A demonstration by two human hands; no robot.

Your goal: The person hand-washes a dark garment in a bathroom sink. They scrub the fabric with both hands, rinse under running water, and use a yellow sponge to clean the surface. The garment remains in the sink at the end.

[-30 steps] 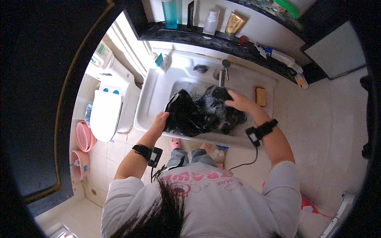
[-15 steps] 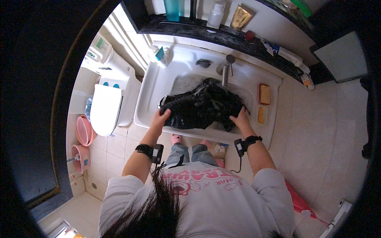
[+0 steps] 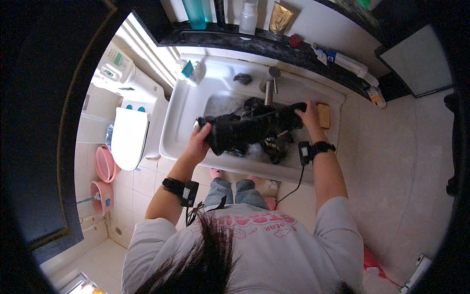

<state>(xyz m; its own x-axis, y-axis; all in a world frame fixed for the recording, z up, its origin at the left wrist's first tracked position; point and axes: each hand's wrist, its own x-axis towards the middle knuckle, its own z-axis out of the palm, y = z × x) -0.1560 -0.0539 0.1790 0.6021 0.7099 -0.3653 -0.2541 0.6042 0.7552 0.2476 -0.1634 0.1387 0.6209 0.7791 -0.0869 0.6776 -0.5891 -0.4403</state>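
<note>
A wet black garment [image 3: 245, 130] is stretched between my two hands over the white sink [image 3: 171, 139]. My left hand [image 3: 199, 137] grips its left end, near the basin's front left. At the right end, my right hand [image 3: 308, 115] is closed on a raised edge of the cloth, close to a yellow soap bar [image 3: 323, 115]. The lower part of the garment lies bunched in sudsy water [image 3: 259, 153]. What kind of garment it is, I cannot make out.
The faucet [image 3: 269, 92] rises just behind the cloth. A dark wad [image 3: 242, 78] and a white-and-teal packet [image 3: 188, 69] lie on the sink's back ledge. Bottles and tubes line a black shelf [image 3: 215, 37] above. A toilet [image 3: 131, 137] and pink basins [image 3: 105, 163] stand left.
My right hand has moved up and to the right, pulling its end of the garment out longer and narrower. My left hand stays nearly in place.
</note>
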